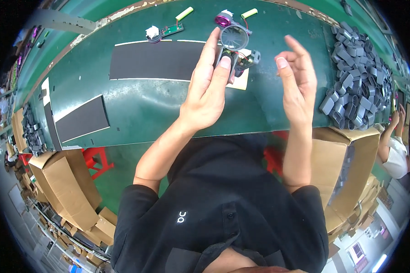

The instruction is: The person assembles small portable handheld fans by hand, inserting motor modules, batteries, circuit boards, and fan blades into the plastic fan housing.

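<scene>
- Presently, our left hand (pixel 202 93) grips a grey round-headed housing (pixel 234 38) with exposed wires (pixel 243 58), thumb on its near part, fingers along its left side.
- Its long axis runs roughly away from us, the round end farther; our right hand (pixel 298 84) stands apart to its right, loosely open and seemingly empty, so the left is nearer.
- Just beyond lie a purple-rimmed round part (pixel 223 19) and a yellow-green battery cell (pixel 249 13).
- Well to the right, grey plastic sleeves (pixel 357 77) are heaped on the green table (pixel 143 102).
- We can make out no label on the housing; small white lettering (pixel 181 217) marks our black shirt (pixel 193 193).
</scene>
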Available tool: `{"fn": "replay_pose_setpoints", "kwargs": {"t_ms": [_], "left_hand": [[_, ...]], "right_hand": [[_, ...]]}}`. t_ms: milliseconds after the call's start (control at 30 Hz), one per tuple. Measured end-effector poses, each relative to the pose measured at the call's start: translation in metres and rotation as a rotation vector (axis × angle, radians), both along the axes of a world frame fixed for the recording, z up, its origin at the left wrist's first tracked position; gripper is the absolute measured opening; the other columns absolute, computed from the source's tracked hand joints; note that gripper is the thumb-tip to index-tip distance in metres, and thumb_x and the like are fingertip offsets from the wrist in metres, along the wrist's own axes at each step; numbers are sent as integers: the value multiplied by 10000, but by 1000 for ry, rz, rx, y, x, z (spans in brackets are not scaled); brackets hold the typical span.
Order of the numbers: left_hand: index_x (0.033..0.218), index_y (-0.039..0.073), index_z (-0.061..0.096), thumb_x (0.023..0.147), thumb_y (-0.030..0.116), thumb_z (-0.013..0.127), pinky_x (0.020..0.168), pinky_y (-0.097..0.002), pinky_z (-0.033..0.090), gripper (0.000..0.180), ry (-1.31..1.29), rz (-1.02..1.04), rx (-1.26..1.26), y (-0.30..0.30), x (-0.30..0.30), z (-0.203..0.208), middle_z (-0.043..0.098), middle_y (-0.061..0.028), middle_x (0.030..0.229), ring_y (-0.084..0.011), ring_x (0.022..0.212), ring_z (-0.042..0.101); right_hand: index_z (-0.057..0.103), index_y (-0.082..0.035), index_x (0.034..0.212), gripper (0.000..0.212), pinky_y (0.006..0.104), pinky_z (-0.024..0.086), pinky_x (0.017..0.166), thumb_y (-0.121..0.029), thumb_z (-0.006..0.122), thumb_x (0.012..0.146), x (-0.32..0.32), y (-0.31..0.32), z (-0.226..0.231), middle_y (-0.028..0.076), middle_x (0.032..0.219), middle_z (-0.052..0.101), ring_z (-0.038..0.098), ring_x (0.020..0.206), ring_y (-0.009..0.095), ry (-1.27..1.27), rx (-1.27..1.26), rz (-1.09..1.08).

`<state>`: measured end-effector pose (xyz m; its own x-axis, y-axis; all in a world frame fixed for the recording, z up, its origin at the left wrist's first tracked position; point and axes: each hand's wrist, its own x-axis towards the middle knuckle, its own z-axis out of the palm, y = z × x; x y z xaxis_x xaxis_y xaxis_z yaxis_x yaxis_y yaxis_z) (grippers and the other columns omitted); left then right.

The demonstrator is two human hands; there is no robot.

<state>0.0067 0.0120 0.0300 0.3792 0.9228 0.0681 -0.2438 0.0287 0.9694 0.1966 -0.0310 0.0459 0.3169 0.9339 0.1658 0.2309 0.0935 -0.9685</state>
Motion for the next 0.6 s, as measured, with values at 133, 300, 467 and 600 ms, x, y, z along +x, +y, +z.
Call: {"fn": "replay_pose_setpoints", "kwargs": {"t_ms": [133, 300, 467, 600], "left_hand": [[1547, -21, 371, 1090, 142, 483, 739, -228, 440, 497, -20, -34, -30, 1, -1, 5, 600, -73, 1198, -74, 859, 493], [1440, -36, 462, 1076, 110, 517, 734, -232, 442, 396, -43, -39, -161, -5, -4, 2, 602, -95, 1280, -76, 854, 516], [1482, -37, 416, 1074, 108, 498, 814, -246, 442, 440, 31, 34, -31, -8, -1, -7, 567, -100, 1351, -100, 966, 514], [1578, -34, 295, 1062, 147, 466, 1003, -283, 427, 573, 139, 26, -64, -10, -9, -10, 472, -121, 1505, -160, 1244, 514]], "right_hand": [[608, -4, 1336, 380, 254, 493, 788, -284, 561, 1083, -5, -3, -25, 20, 1003, 641, 576, 864, 97, 151, -222, 197], [615, 3, 1248, 533, 317, 567, 736, -479, 443, 1097, -17, -4, -35, 151, 1034, 717, 684, 824, 191, 920, -523, 474], [619, -17, 1216, 311, 344, 595, 726, -285, 596, 1059, -22, 8, -42, 130, 997, 726, 702, 797, 184, 1037, -346, 223], [607, -39, 1272, 276, 353, 576, 788, -162, 634, 1027, -11, 9, -31, 76, 983, 714, 688, 828, 157, 905, -172, 161]]}}
